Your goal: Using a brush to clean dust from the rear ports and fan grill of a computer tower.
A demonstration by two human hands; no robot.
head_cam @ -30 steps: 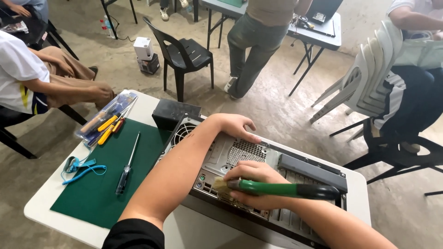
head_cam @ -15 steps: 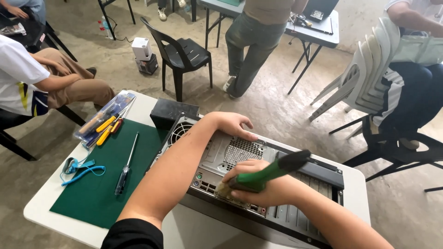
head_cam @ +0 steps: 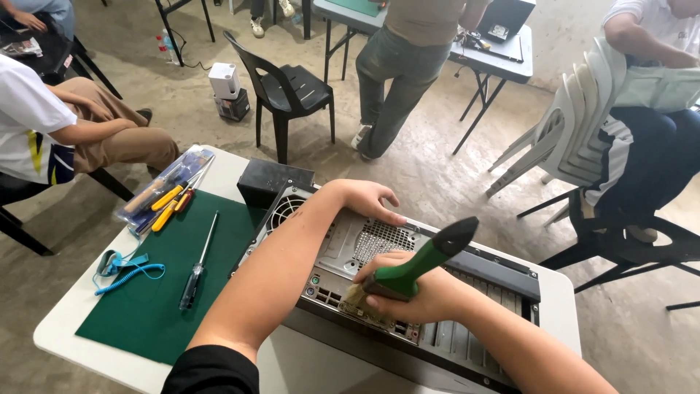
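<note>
Two hands on computer case (head_cam: 467, 292): right hand (head_cam: 419, 292) fingers clenched round green-handled brush (head_cam: 412, 268); left hand (head_cam: 368, 198) flat, empty.

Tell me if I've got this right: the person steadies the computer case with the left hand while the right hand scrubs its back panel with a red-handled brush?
Not quite. The head view shows the brush has a green handle with a black end, not red. The rest holds: the left hand rests on the computer case, and the right hand works the bristles against its back panel.
</note>
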